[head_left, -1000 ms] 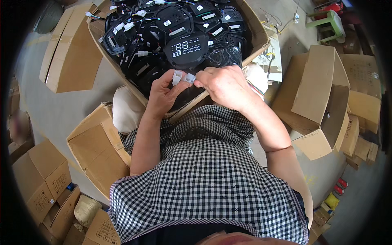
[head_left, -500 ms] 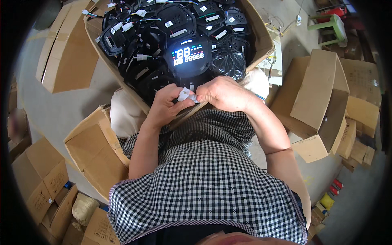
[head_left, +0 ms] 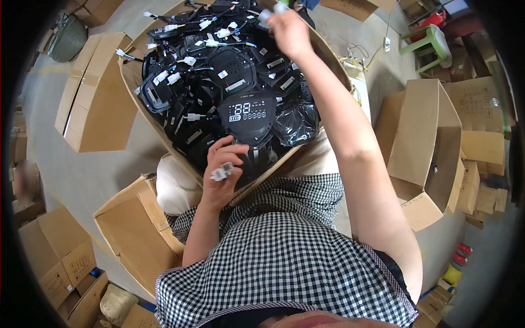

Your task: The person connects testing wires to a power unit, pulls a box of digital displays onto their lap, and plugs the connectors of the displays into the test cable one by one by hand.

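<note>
A large open cardboard box (head_left: 160, 135) is filled with black display units with short wires and white plugs. On top of the near part lies a display unit (head_left: 247, 117) with pale digits on its dark face. My left hand (head_left: 220, 177), just below this unit at the box's near edge, is closed around a white plug connector (head_left: 222, 171). My right hand (head_left: 291, 35) reaches over the far right of the box. Its fingers are closed on a white connector (head_left: 264, 18), blurred by motion. A unit wrapped in clear plastic (head_left: 295, 123) lies right of the display unit.
Open cardboard cartons stand on the floor at the right (head_left: 424, 136), at the left (head_left: 104, 104) and beside my left arm (head_left: 136, 229). A green stool (head_left: 435, 49) is at the far right. My checked apron (head_left: 279, 257) fills the near middle.
My hands have parted. The right hand went forward to the box's far side with a connector; the left stays near with one. The display's bright coloured glow has gone out.
</note>
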`<state>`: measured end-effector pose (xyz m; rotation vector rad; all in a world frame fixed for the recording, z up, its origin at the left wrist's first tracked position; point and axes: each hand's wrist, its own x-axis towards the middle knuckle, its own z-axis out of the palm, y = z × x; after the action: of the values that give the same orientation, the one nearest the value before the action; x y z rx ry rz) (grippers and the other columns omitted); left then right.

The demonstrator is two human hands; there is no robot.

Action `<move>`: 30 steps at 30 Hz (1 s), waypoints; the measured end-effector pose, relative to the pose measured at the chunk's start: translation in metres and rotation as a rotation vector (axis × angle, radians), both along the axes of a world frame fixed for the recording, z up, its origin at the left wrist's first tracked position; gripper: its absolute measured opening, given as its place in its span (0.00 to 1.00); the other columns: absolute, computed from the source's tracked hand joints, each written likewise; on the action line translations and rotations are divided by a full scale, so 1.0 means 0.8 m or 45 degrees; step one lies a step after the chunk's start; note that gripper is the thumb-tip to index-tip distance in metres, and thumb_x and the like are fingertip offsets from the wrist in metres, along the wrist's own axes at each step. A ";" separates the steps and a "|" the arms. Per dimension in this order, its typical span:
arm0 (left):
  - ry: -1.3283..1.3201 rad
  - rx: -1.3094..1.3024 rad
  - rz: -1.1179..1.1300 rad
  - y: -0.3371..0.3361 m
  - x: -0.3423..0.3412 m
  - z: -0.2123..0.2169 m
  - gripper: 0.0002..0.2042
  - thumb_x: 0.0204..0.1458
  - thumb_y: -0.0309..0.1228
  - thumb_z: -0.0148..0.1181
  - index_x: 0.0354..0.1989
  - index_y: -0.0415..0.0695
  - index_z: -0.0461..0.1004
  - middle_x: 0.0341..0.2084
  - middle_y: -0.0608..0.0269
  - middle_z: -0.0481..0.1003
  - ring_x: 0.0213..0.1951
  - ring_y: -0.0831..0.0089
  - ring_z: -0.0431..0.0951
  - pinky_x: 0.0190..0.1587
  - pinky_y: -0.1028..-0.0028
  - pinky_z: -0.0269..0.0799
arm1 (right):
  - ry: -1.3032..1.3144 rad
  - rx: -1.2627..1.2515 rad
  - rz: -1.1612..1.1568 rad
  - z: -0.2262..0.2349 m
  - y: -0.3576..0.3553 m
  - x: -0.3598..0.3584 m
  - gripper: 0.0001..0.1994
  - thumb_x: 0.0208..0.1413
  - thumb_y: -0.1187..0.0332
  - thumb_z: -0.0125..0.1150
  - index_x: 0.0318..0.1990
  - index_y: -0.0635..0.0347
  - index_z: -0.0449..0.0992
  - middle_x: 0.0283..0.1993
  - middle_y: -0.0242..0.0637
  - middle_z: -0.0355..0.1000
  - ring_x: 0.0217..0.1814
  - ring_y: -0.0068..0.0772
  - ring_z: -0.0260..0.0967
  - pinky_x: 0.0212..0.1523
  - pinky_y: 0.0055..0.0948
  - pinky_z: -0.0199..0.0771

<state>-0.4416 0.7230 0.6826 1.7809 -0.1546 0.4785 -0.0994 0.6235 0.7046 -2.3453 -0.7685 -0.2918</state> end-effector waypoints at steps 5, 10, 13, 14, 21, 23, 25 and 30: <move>0.147 -0.743 0.173 -0.005 -0.001 0.000 0.05 0.57 0.27 0.56 0.37 0.41 0.69 0.26 0.67 0.72 0.30 0.76 0.71 0.46 0.73 0.67 | 0.274 1.530 0.308 0.091 -0.018 -0.063 0.13 0.64 0.65 0.48 0.35 0.66 0.75 0.30 0.34 0.76 0.32 0.26 0.72 0.38 0.26 0.71; 0.183 -0.380 0.335 -0.022 0.019 0.013 0.09 0.50 0.19 0.59 0.40 0.38 0.73 0.32 0.64 0.74 0.35 0.74 0.72 0.42 0.78 0.68 | 0.426 0.730 0.357 0.010 -0.062 -0.233 0.04 0.53 0.72 0.57 0.31 0.60 0.77 0.44 0.41 0.74 0.41 0.35 0.72 0.43 0.31 0.71; -0.009 -0.029 0.214 -0.017 0.029 0.016 0.18 0.47 0.19 0.59 0.50 0.39 0.73 0.53 0.55 0.67 0.52 0.64 0.70 0.53 0.71 0.66 | -0.023 0.098 0.585 0.005 -0.082 -0.296 0.06 0.49 0.72 0.61 0.33 0.65 0.75 0.53 0.48 0.69 0.50 0.44 0.70 0.50 0.38 0.68; 0.001 0.021 0.139 -0.015 0.029 0.014 0.18 0.47 0.19 0.59 0.50 0.40 0.73 0.54 0.54 0.66 0.54 0.63 0.69 0.55 0.70 0.65 | 0.017 0.083 0.555 -0.005 -0.082 -0.307 0.07 0.48 0.72 0.62 0.33 0.65 0.75 0.54 0.48 0.68 0.52 0.49 0.68 0.53 0.42 0.66; 0.130 -0.024 -0.116 -0.008 0.033 0.020 0.14 0.47 0.19 0.60 0.44 0.42 0.75 0.57 0.54 0.65 0.57 0.63 0.67 0.57 0.68 0.64 | 0.059 -0.086 0.903 0.012 -0.108 -0.297 0.04 0.48 0.72 0.60 0.29 0.65 0.75 0.60 0.54 0.61 0.53 0.51 0.67 0.51 0.41 0.68; 0.114 -0.007 -0.112 -0.011 0.036 0.016 0.12 0.48 0.19 0.59 0.42 0.41 0.74 0.56 0.54 0.66 0.57 0.64 0.68 0.56 0.69 0.64 | 0.043 -0.080 0.859 0.019 -0.114 -0.305 0.03 0.49 0.73 0.59 0.29 0.63 0.76 0.56 0.52 0.65 0.49 0.49 0.70 0.47 0.40 0.70; 0.093 0.013 -0.109 -0.015 0.034 0.012 0.10 0.49 0.20 0.59 0.41 0.41 0.73 0.54 0.54 0.68 0.56 0.65 0.68 0.55 0.70 0.65 | 0.021 -0.075 0.814 0.034 -0.123 -0.312 0.03 0.50 0.73 0.57 0.30 0.62 0.76 0.53 0.50 0.69 0.46 0.46 0.72 0.44 0.39 0.72; 0.181 -0.342 0.013 -0.029 0.023 -0.005 0.09 0.50 0.19 0.59 0.40 0.40 0.71 0.41 0.59 0.75 0.42 0.70 0.76 0.45 0.74 0.70 | 0.811 0.196 0.313 0.062 -0.140 -0.317 0.11 0.60 0.63 0.52 0.30 0.59 0.75 0.20 0.33 0.72 0.22 0.32 0.72 0.25 0.31 0.69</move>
<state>-0.4234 0.6997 0.6790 1.5463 0.0183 0.3598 -0.3528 0.5116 0.7540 -1.9909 -0.6689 0.4673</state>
